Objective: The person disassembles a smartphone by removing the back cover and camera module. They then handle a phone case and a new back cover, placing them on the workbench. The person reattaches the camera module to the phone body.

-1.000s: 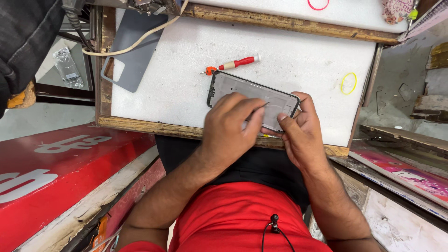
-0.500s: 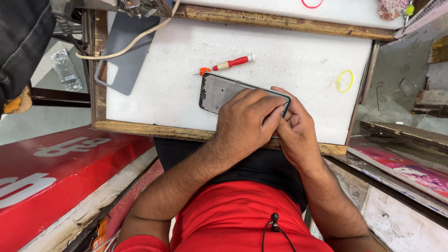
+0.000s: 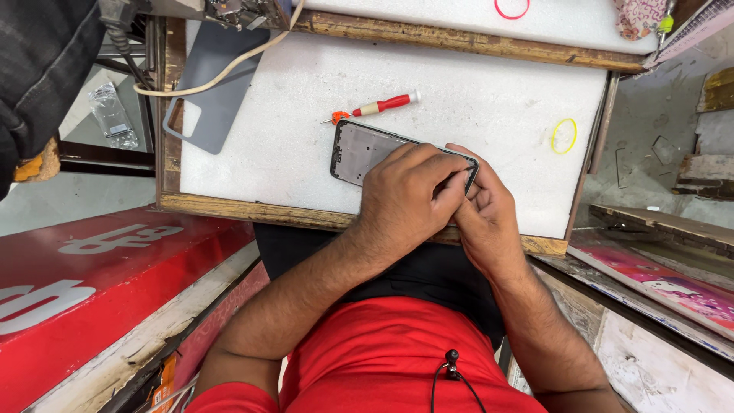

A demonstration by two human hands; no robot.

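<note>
Red shirt (image 3: 367, 359) fills the near edge, earphone wire (image 3: 447, 375) hanging on it. Forearms run up to the white board (image 3: 474, 99). Left hand (image 3: 409, 203) lies curled over the phone frame (image 3: 363, 153), pressing it down; right hand (image 3: 485, 218) sits tight against it, fingers pinching the frame's right end. Hands together, touching. Frame lies flat near the board's front edge. Just beyond it, red screwdriver (image 3: 378, 107). Yellow rubber band (image 3: 564, 135) off to the right, grey back cover (image 3: 210, 88) far left, pink band (image 3: 511, 9) farthest.
</note>
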